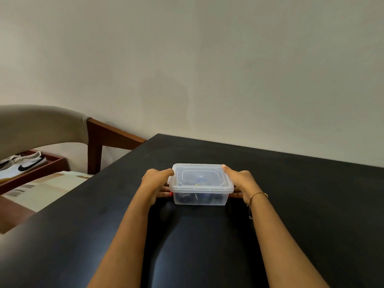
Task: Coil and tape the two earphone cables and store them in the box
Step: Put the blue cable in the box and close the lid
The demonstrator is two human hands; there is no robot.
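A small clear plastic box (200, 197) with its lid (199, 176) on stands on the black table (291, 204). Dark cable shapes show dimly through its front wall; I cannot tell how they are coiled. My left hand (156, 183) grips the box's left end, thumb on the lid's corner and fingers under the rim. On the opposite end my right hand (241, 182) does the same, with a thin bracelet at its wrist.
A wooden chair (97, 142) with a beige padded back stands off the table's left edge. Behind it a low reddish tray (41, 169) holds white sneakers (22, 163). A pale wall runs along the table's far edge.
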